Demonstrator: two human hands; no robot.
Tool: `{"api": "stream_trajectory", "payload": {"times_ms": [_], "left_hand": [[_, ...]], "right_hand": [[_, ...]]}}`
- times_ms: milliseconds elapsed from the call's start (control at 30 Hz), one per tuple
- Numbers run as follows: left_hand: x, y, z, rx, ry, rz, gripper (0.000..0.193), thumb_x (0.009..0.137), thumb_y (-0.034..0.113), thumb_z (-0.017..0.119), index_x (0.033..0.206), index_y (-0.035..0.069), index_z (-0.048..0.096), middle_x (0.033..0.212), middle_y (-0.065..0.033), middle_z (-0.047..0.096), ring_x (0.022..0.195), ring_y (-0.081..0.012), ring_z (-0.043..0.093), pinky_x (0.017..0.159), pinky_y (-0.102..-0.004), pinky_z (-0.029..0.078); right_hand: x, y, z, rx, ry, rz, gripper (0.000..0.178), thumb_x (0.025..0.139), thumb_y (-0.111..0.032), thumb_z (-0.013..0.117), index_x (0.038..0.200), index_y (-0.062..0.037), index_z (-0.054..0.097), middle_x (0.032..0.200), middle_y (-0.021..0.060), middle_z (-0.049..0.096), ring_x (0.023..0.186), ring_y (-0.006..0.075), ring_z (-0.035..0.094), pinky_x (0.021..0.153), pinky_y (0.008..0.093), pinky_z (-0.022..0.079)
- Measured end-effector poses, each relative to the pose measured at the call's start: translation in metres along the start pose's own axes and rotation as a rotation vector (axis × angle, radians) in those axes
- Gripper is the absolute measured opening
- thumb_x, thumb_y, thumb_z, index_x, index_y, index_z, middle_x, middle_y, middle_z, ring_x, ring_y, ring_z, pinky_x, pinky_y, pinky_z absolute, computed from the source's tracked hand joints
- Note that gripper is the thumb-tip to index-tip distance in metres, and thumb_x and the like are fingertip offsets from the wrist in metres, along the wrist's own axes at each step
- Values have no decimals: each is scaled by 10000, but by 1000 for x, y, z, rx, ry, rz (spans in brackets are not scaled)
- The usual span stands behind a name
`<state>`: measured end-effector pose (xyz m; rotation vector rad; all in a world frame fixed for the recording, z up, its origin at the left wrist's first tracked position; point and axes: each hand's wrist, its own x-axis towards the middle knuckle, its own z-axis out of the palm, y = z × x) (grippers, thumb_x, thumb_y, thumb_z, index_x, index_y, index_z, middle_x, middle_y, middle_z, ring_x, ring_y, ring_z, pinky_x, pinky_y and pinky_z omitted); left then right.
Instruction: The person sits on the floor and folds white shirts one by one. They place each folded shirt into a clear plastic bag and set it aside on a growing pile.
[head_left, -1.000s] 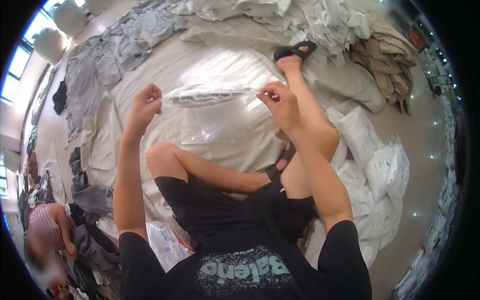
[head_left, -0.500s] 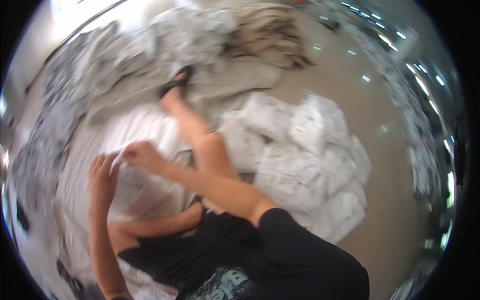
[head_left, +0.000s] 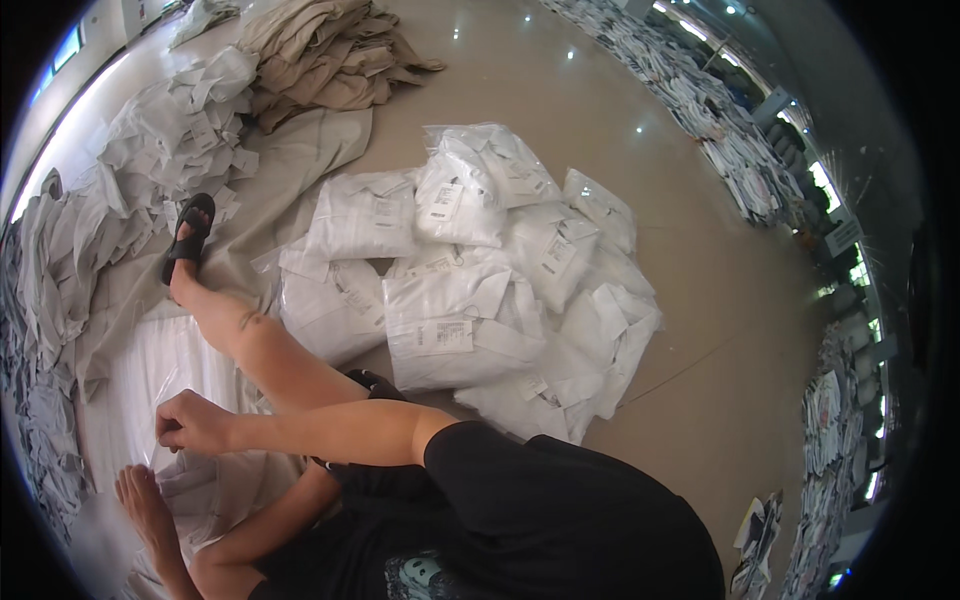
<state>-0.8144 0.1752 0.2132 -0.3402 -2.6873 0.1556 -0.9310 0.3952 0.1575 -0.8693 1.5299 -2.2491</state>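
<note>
My left hand [head_left: 148,503] is at the lower left, its fingers stretched out side by side by the edge of a folded pale garment [head_left: 207,492]. Just above that garment, my right hand [head_left: 195,423] is closed with its fingers curled down. Whatever it may hold is hidden. The garment lies before my bent leg, partly covered by my forearm. Close to my left wrist is a whitish blurred shape [head_left: 102,540] that I cannot make out. White cloth [head_left: 160,360] spreads out beyond my hands.
Bagged white garments with labels [head_left: 460,310] are heaped right of my outstretched leg [head_left: 270,350]. Grey-white clothes [head_left: 150,150] and brown clothes [head_left: 320,55] are piled at the far left. Long rows of stacked garments [head_left: 690,100] line the right side of the tiled floor [head_left: 720,330].
The view has swung right, so everything sits further left. My hands were together at a white plastic edge; now they are apart, the right one above the left.
</note>
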Motion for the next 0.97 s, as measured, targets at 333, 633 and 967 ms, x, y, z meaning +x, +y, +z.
{"api": "stream_trajectory", "payload": {"times_ms": [333,633,967], "left_hand": [[-66,-80,24,-58,11,-219,120,1099,131,552,1066,36,618,1028,-176,667,960,-359,656,847,-486,528],[-129,-213,32,-372,65,-625,215,1135,229,540,1104,48,653,1044,-183,739,926,-349,724,760,-474,581],[-153,-100,-70,-141,-288,-41,34,972,88,671,994,78,648,944,-143,685,903,-353,664,837,-466,532]], "right_hand": [[18,15,-3,85,71,50,61,901,49,725,850,49,692,751,101,728,672,152,736,619,302,595],[86,34,18,215,60,43,45,872,67,721,829,61,707,717,120,726,625,188,744,566,318,605],[96,-81,-67,-277,-572,461,362,1050,-332,692,1053,7,818,934,87,810,839,141,744,820,293,603]]}}
